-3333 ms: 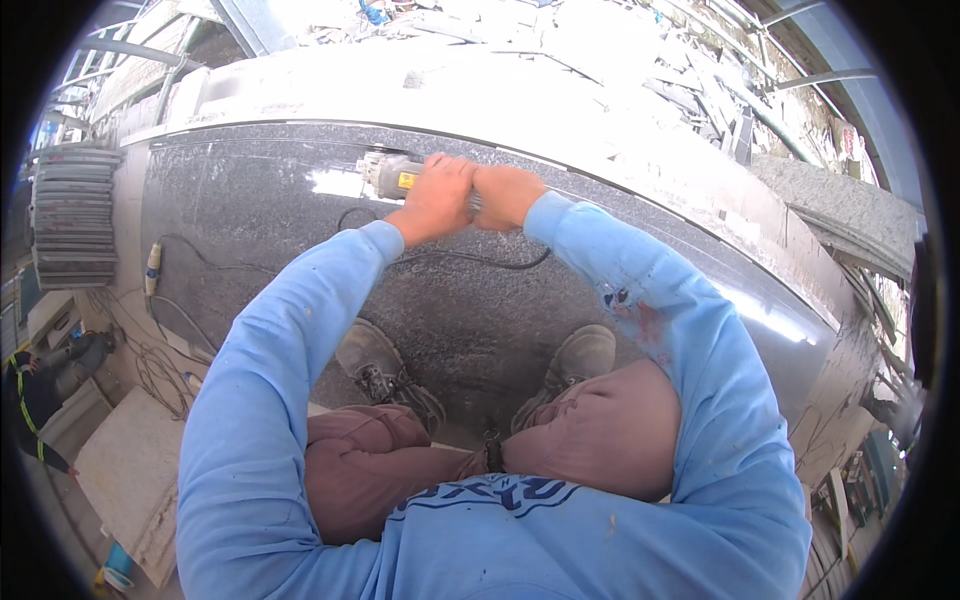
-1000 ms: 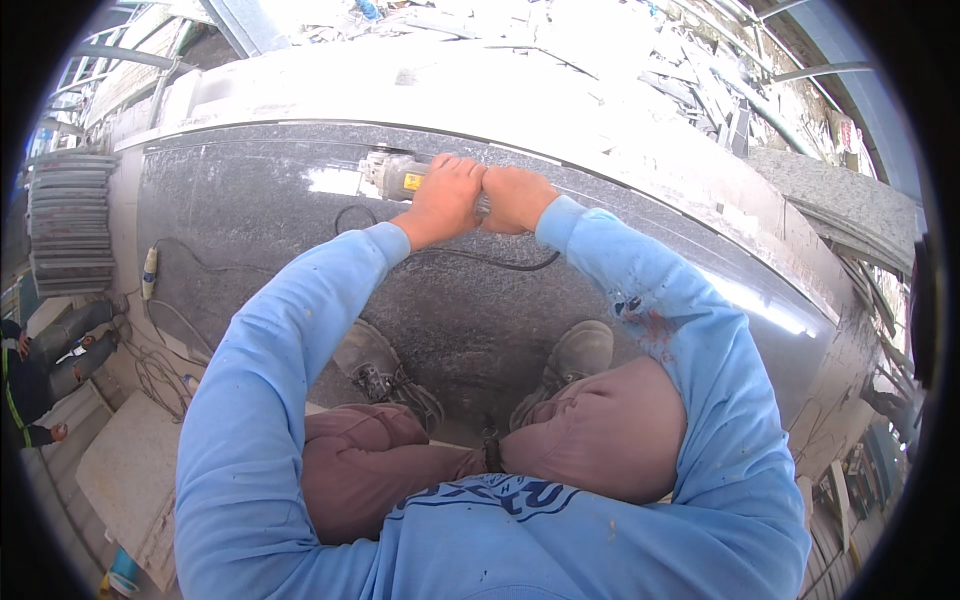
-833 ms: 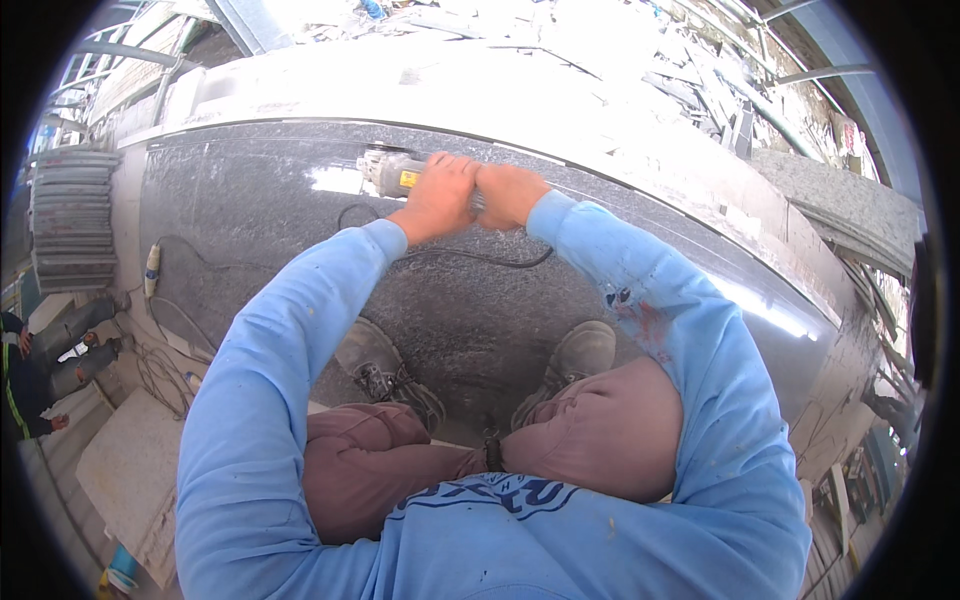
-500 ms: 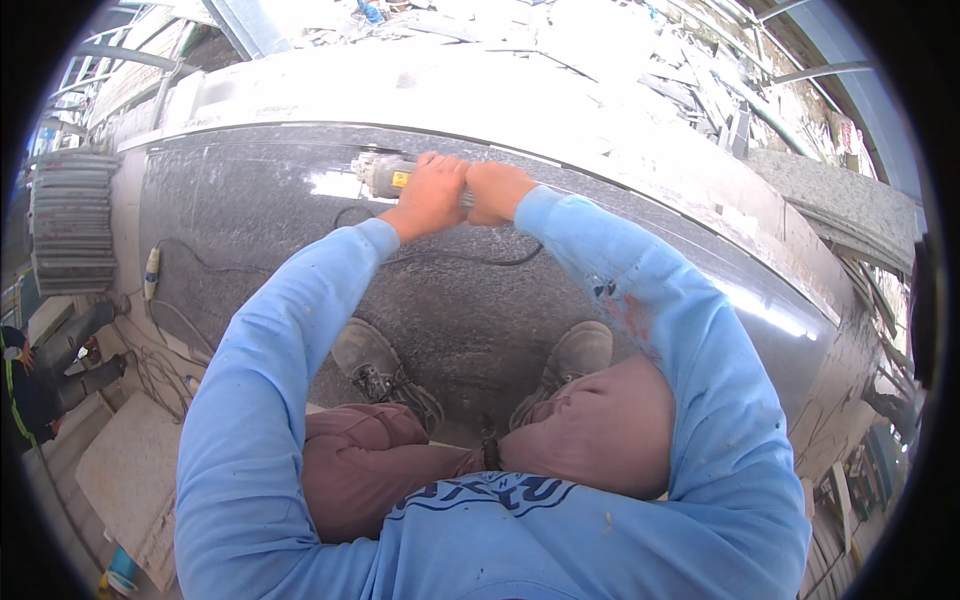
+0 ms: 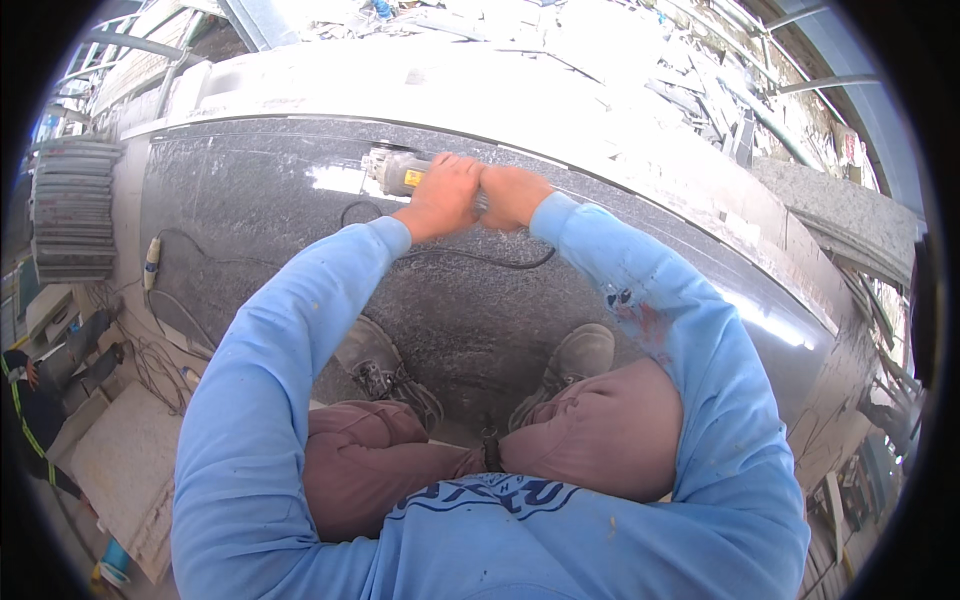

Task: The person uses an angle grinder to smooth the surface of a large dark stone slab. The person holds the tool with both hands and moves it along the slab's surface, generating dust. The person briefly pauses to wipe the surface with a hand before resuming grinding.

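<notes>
1. Dark polished stone slab (image 5: 250, 200), speckled grey-black, broad and glossy, filling the middle of the view, with glare streaks at upper left and far right.
2. Pale unpolished stone block (image 5: 480, 90) beyond the slab's far edge, dusty and bright in the sun.
3. Stack of ribbed grey pieces (image 5: 72, 225) standing off the slab's left end.
4. Two dusty work shoes (image 5: 385, 365) planted on the slab, one on each side below the hands.
5. Black power cord (image 5: 480, 262) lying in a loose curve across the slab, just beneath the wrists.
6. Angle grinder (image 5: 395, 170), grey head with a yellow patch on the body, resting near the slab's far edge, just left of the hands and partly hidden by them.
7. Left hand (image 5: 440, 195) closed tight around the grinder's body, knuckles up.
8. Right hand (image 5: 512, 195) pressed against the left, fingers curled in a closed grip; presumably on the grinder's rear, though the part gripped hidden from view.
</notes>
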The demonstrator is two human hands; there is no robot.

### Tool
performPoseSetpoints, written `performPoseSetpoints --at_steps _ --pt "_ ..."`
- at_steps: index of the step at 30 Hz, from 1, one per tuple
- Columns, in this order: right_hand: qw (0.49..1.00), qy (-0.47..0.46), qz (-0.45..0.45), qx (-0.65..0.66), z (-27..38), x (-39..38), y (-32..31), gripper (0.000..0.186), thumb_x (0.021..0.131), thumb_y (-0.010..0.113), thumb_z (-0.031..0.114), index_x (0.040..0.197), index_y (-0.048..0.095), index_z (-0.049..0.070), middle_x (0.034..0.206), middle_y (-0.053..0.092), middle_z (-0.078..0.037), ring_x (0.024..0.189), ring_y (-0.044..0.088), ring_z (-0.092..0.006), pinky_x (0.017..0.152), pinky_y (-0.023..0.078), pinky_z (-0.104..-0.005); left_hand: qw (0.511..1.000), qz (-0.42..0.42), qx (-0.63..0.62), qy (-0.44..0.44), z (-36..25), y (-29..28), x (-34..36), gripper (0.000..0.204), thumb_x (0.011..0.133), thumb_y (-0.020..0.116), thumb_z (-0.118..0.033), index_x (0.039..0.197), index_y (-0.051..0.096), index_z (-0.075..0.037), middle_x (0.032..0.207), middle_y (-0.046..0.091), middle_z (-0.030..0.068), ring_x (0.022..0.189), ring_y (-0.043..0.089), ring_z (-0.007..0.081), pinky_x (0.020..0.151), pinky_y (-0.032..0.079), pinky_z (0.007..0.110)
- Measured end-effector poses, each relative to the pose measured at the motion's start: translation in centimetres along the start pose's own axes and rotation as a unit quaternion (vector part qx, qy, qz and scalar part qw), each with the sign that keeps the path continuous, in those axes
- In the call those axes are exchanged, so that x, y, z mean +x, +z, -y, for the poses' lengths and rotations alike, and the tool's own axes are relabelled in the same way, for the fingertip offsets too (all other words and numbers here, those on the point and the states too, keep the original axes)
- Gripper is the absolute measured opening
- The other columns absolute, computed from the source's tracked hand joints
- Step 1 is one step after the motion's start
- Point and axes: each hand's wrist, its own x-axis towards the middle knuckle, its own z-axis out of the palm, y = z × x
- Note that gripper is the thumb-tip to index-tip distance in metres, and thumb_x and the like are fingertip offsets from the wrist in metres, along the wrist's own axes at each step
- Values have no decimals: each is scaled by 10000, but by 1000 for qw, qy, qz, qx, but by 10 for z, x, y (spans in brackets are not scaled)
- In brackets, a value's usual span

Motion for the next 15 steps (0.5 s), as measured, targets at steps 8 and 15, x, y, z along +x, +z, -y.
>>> performPoseSetpoints --at_steps 8,15 --pt "1000 -1 4 -16 5 20 0 412 789 811 225 1098 691 -20 1038 750 -187 990 738 -329 863 605 -422 1000 -10 -10 2 15 -4 -2 552 656 857 -181 1119 595 -34 1025 618 134 1039 603 331 1000 415 447" --pt "1000 18 4 -3 0 -5 -5 358 769 803 175 1060 710 -13 1025 755 -178 969 746 -328 844 609 -426 999 -26 -12 19 -6 -5 1 536 647 852 -167 1103 600 -41 997 608 128 999 605 325 983 422 443"
